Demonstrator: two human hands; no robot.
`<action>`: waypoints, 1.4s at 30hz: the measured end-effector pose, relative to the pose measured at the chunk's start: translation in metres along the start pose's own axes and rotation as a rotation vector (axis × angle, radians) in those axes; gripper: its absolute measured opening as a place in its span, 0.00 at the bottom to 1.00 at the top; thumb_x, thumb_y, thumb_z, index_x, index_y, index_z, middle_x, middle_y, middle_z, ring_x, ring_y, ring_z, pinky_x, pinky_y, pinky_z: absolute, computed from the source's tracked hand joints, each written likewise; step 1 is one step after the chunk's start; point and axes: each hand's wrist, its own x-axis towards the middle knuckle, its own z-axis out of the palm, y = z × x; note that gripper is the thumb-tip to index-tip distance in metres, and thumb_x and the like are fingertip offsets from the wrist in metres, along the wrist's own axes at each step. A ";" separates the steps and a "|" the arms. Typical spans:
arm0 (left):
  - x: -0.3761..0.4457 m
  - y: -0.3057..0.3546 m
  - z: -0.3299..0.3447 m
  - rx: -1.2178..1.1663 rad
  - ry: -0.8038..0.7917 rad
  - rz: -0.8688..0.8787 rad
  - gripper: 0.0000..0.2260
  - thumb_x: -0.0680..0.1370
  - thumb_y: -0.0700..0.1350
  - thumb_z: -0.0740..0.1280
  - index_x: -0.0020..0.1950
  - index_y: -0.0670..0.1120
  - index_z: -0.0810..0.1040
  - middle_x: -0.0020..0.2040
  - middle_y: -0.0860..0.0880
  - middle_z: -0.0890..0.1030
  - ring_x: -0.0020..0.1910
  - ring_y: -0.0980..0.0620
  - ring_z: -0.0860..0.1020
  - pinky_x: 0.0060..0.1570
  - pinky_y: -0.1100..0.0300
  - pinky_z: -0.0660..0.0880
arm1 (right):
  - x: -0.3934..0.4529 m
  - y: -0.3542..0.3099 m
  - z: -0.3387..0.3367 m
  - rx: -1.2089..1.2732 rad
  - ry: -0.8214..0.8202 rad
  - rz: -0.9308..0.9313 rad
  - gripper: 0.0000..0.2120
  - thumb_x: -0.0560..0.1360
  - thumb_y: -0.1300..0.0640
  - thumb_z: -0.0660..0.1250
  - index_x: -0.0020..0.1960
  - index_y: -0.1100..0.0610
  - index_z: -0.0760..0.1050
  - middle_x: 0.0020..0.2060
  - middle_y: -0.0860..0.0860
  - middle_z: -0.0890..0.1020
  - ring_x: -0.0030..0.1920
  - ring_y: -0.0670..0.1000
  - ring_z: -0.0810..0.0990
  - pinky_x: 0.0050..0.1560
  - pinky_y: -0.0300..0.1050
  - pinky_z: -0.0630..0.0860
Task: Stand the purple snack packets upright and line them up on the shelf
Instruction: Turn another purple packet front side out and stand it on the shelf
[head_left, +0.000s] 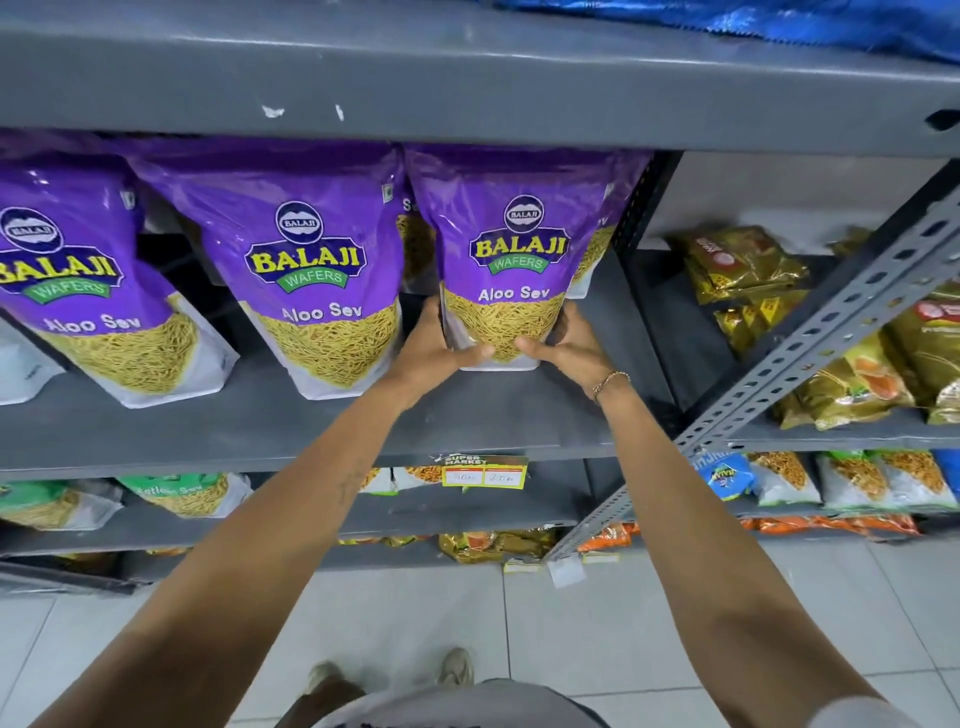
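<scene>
- Both forearms were stretched toward the shelf (311, 421).
- One upright purple packet (511, 249) was gripped at its base by the left hand (434, 348) and right hand (571, 345).

place: shop | cues: grey metal shelves (311, 431) stocked with snack packets (317, 270); price tag (484, 474)

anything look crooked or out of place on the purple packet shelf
Yes. The middle purple Aloo Sev packet and the left purple packet lean sideways, bases splayed right, with uneven gaps. The right purple packet, gripped low by both hands, left and right, stands nearly straight.
</scene>
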 end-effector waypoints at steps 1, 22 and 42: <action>0.001 0.001 0.002 0.084 0.037 0.019 0.39 0.66 0.50 0.77 0.71 0.46 0.61 0.69 0.47 0.72 0.68 0.48 0.70 0.66 0.54 0.68 | 0.000 0.000 0.001 0.005 0.011 -0.003 0.29 0.65 0.56 0.77 0.62 0.48 0.67 0.54 0.39 0.79 0.55 0.37 0.78 0.51 0.32 0.78; -0.032 -0.004 0.014 0.169 0.073 0.105 0.33 0.67 0.47 0.77 0.67 0.43 0.65 0.59 0.50 0.76 0.57 0.52 0.74 0.45 0.71 0.66 | -0.045 0.000 0.004 -0.009 0.143 -0.002 0.26 0.64 0.56 0.78 0.58 0.50 0.73 0.58 0.52 0.81 0.58 0.52 0.79 0.59 0.49 0.77; -0.001 0.005 0.102 0.053 0.178 -0.004 0.36 0.64 0.39 0.79 0.67 0.47 0.67 0.62 0.45 0.79 0.61 0.45 0.77 0.62 0.46 0.74 | -0.045 0.031 -0.062 0.138 0.302 -0.070 0.18 0.67 0.64 0.75 0.54 0.55 0.77 0.47 0.48 0.83 0.43 0.35 0.82 0.42 0.30 0.77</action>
